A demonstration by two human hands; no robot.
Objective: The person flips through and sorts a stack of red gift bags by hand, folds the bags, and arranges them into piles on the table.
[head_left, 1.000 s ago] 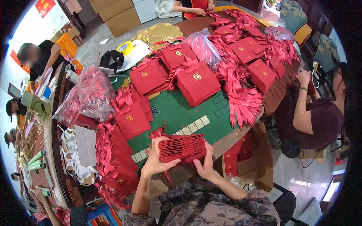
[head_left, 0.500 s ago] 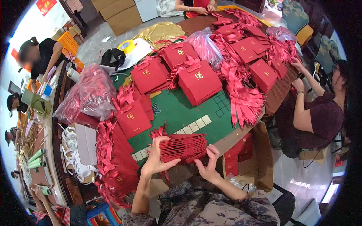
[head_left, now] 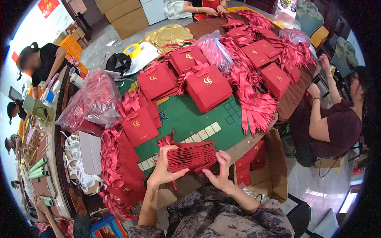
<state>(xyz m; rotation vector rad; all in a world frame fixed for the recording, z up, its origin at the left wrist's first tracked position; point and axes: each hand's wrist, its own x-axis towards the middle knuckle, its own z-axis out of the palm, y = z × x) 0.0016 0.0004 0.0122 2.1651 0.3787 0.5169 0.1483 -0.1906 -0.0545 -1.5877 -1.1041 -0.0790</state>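
Left hand (head_left: 162, 169) curled round one end of the red bag stack (head_left: 190, 156), presumably keeping layers together; right hand (head_left: 220, 173) half-open at other end, contact unclear. Stack at bench (head_left: 182, 111) near edge; bag piles (head_left: 209, 88) beyond, logo-up.

One wide view from the wearer's head, facing forward and down over the counter (head_left: 190, 115).
The lens sits above the wearer's patterned clothing (head_left: 230, 216), seen along the bottom edge; the left hand (head_left: 162, 168) and right hand (head_left: 220, 177) are close, just below centre. Floor (head_left: 95, 48) and stacked boxes (head_left: 125, 18) lie farther off at the top; edges curve, and the corners are dark.
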